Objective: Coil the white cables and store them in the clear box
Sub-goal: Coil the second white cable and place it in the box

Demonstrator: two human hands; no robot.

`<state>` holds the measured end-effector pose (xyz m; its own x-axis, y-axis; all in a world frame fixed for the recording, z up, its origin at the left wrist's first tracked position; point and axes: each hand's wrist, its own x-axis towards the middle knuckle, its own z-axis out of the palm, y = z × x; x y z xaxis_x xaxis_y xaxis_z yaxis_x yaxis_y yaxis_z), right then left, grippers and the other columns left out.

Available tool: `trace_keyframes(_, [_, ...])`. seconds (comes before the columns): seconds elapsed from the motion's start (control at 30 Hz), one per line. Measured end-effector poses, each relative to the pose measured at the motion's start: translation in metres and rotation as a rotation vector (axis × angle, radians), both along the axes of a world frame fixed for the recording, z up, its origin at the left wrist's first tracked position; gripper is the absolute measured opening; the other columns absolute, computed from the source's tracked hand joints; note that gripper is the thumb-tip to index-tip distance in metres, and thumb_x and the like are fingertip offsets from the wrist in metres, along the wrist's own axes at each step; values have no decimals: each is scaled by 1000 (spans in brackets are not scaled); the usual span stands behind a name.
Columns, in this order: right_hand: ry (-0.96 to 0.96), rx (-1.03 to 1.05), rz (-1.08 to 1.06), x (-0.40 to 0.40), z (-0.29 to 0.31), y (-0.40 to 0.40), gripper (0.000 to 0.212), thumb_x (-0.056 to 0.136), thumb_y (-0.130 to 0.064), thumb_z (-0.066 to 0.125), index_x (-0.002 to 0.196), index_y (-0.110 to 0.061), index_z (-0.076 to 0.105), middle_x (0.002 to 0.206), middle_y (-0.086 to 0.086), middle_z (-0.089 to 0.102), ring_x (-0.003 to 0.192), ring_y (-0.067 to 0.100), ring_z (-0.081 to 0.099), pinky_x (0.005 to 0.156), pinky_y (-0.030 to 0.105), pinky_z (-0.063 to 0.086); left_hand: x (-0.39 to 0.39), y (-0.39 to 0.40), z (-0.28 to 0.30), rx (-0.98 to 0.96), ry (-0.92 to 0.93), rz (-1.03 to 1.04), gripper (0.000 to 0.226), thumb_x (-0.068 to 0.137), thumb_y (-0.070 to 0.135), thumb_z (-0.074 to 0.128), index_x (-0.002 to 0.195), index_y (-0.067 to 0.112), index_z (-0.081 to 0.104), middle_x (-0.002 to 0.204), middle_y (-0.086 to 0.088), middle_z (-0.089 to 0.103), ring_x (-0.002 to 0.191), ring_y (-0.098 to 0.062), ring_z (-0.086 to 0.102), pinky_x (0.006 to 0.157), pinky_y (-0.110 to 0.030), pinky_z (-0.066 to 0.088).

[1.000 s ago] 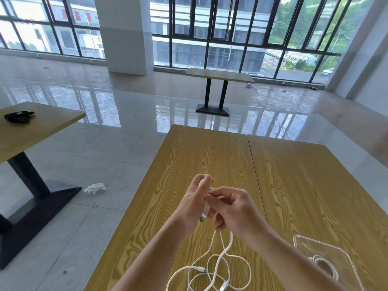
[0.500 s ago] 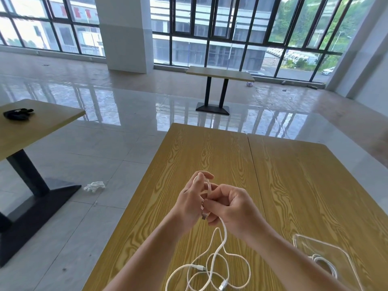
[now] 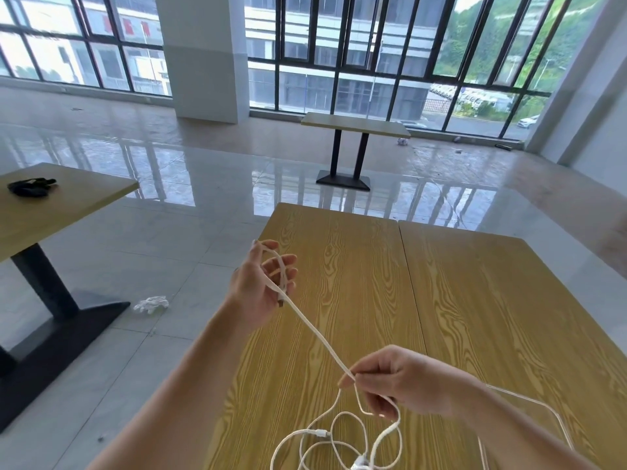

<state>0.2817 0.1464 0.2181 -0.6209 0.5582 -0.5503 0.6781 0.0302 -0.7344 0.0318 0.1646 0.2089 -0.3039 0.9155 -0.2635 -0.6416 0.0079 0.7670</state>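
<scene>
Left hand: we see the left hand [image 3: 263, 286] raised over the near left edge of the wooden surface [image 3: 475, 300], palm toward us. Its fingers [image 3: 288, 261] are spread and lightly bent, with the white cable [image 3: 315, 337] looped around them; the thumb pins one end against the palm.
Right hand: the right hand [image 3: 403, 381] sits nearer and lower, over the surface. Its thumb and forefinger pinch the cable; the other fingers curl under.
White cable: it runs taut between the two hands, then drops from the right hand into loose tangled loops on the near surface, connectors visible among them.
Clear box: the clear box [image 3: 556, 425] rests on the surface at near right, partly hidden by the right forearm. We cannot tell its contents.
Surroundings: a second table [image 3: 68, 205] stands left, carrying a black object [image 3: 30, 187].
</scene>
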Motion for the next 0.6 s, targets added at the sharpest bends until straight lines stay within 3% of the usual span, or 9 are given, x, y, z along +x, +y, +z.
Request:
trace_keyframes(0.17, [-276, 300, -82, -9, 1, 15, 23, 99, -25, 54, 90, -17, 73, 65, -5, 66, 46, 5, 53, 52, 21, 48, 8, -5, 7, 18, 220, -160, 41, 105, 43, 33, 102, 22, 68, 92, -10, 73, 71, -22, 65, 63, -33, 47])
trace_keyframes(0.3, [-285, 455, -181, -12, 5, 26, 29, 95, -18, 51, 77, -3, 68, 68, 0, 65, 52, 13, 52, 51, 28, 47, 19, -12, 8, 35, 381, -267, 40, 106, 43, 32, 104, 29, 70, 96, -6, 73, 75, -20, 65, 61, -33, 48])
trace_keyframes(0.43, [-224, 504, -218, -14, 10, 27, 28, 94, -22, 53, 82, -6, 73, 69, -1, 65, 54, 11, 54, 53, 26, 49, 26, -17, 5, 38, 464, -319, 39, 106, 42, 31, 108, 29, 68, 96, -5, 72, 79, -20, 67, 67, -36, 50])
trace_keyframes(0.6, [137, 376, -260, -6, 16, 22, 20, 99, -24, 58, 87, -17, 73, 70, 0, 70, 56, 9, 62, 58, 23, 55, 21, -19, 1, -2, 389, -246, 40, 106, 39, 32, 106, 22, 68, 90, -8, 73, 72, -21, 67, 62, -35, 48])
